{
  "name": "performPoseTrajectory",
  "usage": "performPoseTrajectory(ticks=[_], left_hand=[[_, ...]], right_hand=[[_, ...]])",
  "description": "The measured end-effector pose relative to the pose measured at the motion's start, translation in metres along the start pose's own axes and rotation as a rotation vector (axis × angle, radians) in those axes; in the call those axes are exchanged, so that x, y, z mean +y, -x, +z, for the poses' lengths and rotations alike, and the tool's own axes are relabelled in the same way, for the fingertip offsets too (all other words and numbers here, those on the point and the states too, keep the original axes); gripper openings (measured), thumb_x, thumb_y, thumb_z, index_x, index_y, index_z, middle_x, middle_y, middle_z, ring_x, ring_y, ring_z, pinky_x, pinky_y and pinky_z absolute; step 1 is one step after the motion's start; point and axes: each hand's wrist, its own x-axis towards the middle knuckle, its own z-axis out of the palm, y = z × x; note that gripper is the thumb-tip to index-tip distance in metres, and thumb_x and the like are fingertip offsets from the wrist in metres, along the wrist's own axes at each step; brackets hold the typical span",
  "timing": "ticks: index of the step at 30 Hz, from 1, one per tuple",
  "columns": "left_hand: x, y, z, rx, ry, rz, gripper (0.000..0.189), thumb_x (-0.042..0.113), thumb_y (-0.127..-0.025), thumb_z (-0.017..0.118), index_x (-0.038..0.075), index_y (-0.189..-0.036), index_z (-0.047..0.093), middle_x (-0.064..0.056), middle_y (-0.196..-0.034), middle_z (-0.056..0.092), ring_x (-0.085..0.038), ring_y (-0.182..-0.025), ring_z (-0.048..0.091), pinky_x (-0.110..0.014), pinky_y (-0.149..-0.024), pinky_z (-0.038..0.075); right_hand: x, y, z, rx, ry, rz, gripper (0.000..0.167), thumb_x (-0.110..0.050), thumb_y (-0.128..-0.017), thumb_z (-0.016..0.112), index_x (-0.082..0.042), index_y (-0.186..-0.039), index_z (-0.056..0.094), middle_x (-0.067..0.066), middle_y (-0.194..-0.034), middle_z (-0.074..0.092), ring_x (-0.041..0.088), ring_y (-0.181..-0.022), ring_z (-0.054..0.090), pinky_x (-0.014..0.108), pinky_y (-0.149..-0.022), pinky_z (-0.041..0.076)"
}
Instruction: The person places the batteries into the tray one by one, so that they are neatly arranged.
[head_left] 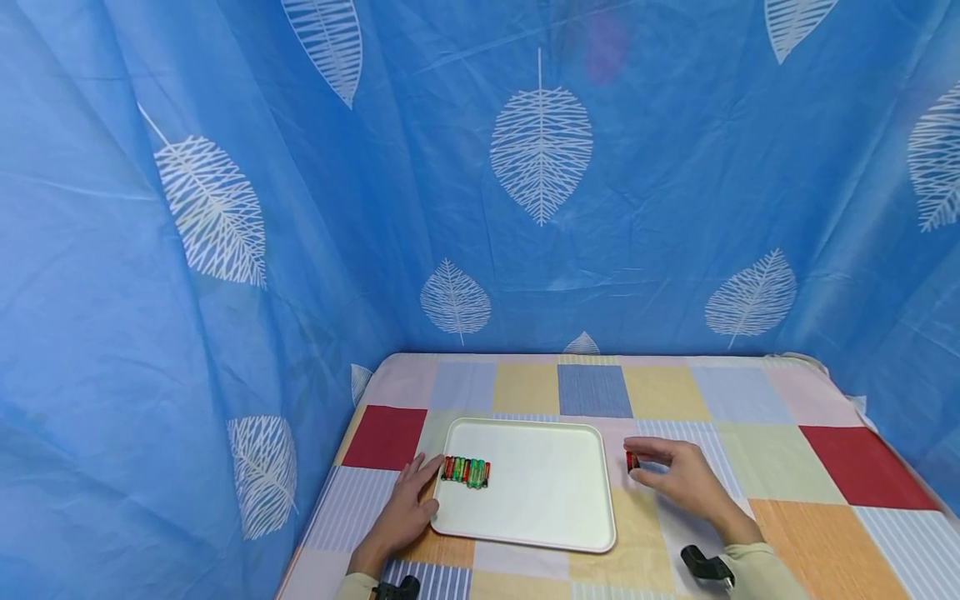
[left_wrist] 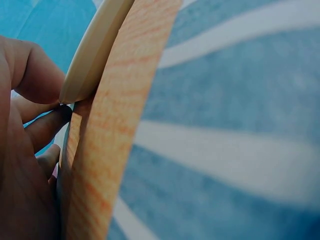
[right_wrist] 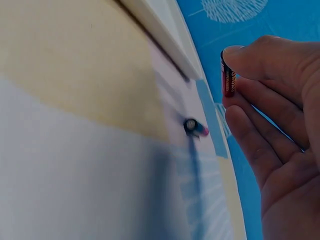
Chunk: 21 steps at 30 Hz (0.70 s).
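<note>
My right hand (head_left: 686,479) is held over the cloth just right of the tray. Between its thumb and fingers it pinches a small red-and-black battery (right_wrist: 228,75), held upright in the right wrist view. Below and beyond it, a second battery (right_wrist: 192,126) is on the cloth, its dark end towards that camera. At the tray's left edge, my left hand (head_left: 402,512) touches the rim with relaxed fingers and thumb. The white tray (head_left: 540,492) lies flat. Several red and green batteries (head_left: 467,472) lie side by side in a row at its left.
A patchwork cloth (head_left: 783,467) covers the table. Blue curtains (head_left: 637,208) with white leaf prints hang behind the table and along both sides. The tray's raised rim (right_wrist: 167,37) stands close to the loose battery.
</note>
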Motion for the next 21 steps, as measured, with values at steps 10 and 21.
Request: performPoseTrajectory(ticks=[10, 21], left_hand=[[0.000, 0.000, 0.001, -0.001, -0.002, -0.016, 0.080, 0.011, -0.087, 0.072, 0.017, -0.165, 0.052, -0.022, -0.175, 0.037, -0.050, -0.167, 0.021, -0.078, -0.131, 0.014], [0.000, 0.001, -0.001, -0.004, 0.003, -0.008, 0.079, 0.011, -0.088, 0.070, 0.015, -0.164, 0.052, -0.023, -0.175, 0.038, -0.050, -0.166, 0.022, -0.078, -0.131, 0.014]], right_hand=[[-0.014, -0.010, 0.018, -0.035, -0.050, -0.016, 0.043, -0.007, -0.090, 0.087, -0.001, -0.132, 0.077, 0.015, -0.126, 0.081, 0.027, -0.109, 0.082, 0.041, -0.094, 0.067], [-0.028, -0.027, 0.045, -0.093, -0.099, -0.049, 0.041, -0.006, -0.091, 0.086, 0.000, -0.131, 0.078, 0.013, -0.129, 0.080, 0.036, -0.114, 0.080, 0.045, -0.100, 0.065]])
